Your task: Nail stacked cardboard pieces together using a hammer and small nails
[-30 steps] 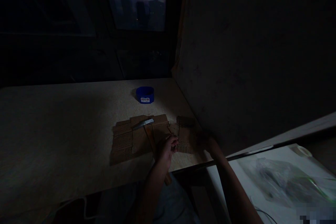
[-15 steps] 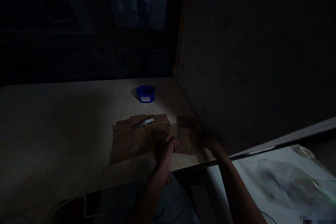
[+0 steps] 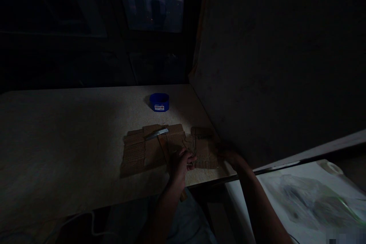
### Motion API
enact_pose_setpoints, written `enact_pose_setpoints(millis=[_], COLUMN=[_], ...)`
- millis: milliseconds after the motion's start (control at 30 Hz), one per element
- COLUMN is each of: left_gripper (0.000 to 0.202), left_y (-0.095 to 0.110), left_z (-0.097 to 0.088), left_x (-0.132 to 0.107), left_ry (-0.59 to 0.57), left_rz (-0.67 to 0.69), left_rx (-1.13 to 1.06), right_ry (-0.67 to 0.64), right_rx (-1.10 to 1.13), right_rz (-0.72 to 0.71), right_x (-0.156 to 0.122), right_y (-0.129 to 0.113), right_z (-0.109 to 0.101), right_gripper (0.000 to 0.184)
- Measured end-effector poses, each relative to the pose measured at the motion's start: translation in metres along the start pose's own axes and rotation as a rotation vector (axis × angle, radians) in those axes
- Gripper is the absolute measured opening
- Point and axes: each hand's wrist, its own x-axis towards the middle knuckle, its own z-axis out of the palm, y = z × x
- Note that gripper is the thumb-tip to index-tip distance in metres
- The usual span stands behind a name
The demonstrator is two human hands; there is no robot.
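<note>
A torn, flattened sheet of brown cardboard (image 3: 134,154) lies on the table, with a narrower right-hand part (image 3: 204,150) joined by a ragged strip. My left hand (image 3: 183,162) is at the inner edge of that right part, its fingers curled and pinched on the cardboard. Across the sheet rests a hammer (image 3: 156,134) with a grey metal head; its wooden handle runs under my left hand and past the table's front edge. At the cardboard's right end is my right hand (image 3: 228,157), its fingers lost in deep shadow.
A blue open container (image 3: 159,103) with a white label stands behind the cardboard on the pale table (image 3: 71,141). A dark wall (image 3: 271,65) borders the right side. To the lower right, a clear plastic bag (image 3: 303,198) and a tape roll (image 3: 330,167) lie on a white surface.
The right part of the cardboard has shifted slightly to the right with my right hand. My left fingers have moved a little over its inner edge. The hammer stays put.
</note>
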Motion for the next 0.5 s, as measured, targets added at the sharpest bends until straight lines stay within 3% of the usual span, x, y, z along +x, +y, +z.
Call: enact_pose_setpoints(millis=[300,400,500], left_gripper=[0.037,0.046,0.053], left_y=[-0.007,-0.011,-0.008], left_z=[-0.006,-0.008,-0.009], left_x=[0.002,0.005,0.007], left_ry=[-0.005,0.059,0.167], left_rz=[0.1,0.157,0.3], left_rx=[0.082,0.115,0.121], right_ry=[-0.013,0.002,0.005], right_rx=[0.037,0.098,0.121], right_rz=[0.018,0.023,0.017], right_x=[-0.023,-0.031,-0.038], right_y=[-0.017,-0.023,-0.029], right_z=[-0.003,-0.003,-0.001], right_gripper=[0.032,0.041,0.045])
